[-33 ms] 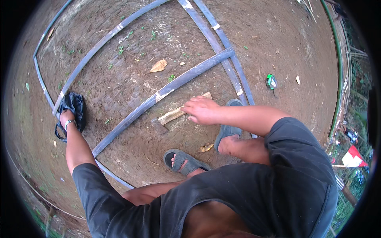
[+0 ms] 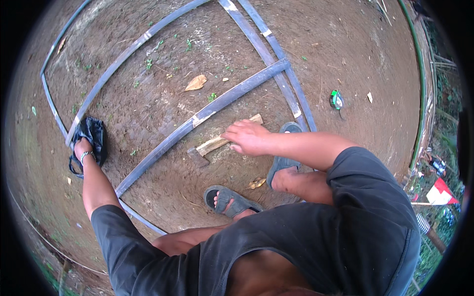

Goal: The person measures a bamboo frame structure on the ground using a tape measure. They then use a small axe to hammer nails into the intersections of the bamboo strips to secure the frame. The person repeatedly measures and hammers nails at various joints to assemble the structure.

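Down at the bottom of the view, the person crouches in a dark shirt over bare brown earth, both feet in grey sandals (image 2: 232, 200), the second sandal (image 2: 285, 158) lying just beyond the bent knee. Between the two sandals lies a small dry leaf (image 2: 256, 183).

Just ahead of the feet, the right hand (image 2: 249, 137) reaches across the body and rests on the pale wooden handle of a hatchet (image 2: 217, 144) that lies flat on the ground. Its grip is loosely curled over the handle, fingers spread rather than clenched; whether it is truly closed round the wood cannot be told. The hatchet's dark head points toward the person's left, touching or just beside a long grey-blue pole (image 2: 217, 105) that runs diagonally across the soil.

Off to the left, the left hand (image 2: 83, 147), a band on its wrist, is pressed down on a black cloth bag (image 2: 94, 135), its grip bunched on the fabric. The bag sits against another long pole (image 2: 118, 59).

Farther out, two more poles (image 2: 269, 54) cross the diagonal one. A large dry leaf (image 2: 196, 82) lies between the poles, and a small green object (image 2: 336, 99) sits well apart to the right. A green pipe (image 2: 422, 89) curves along the far right edge.
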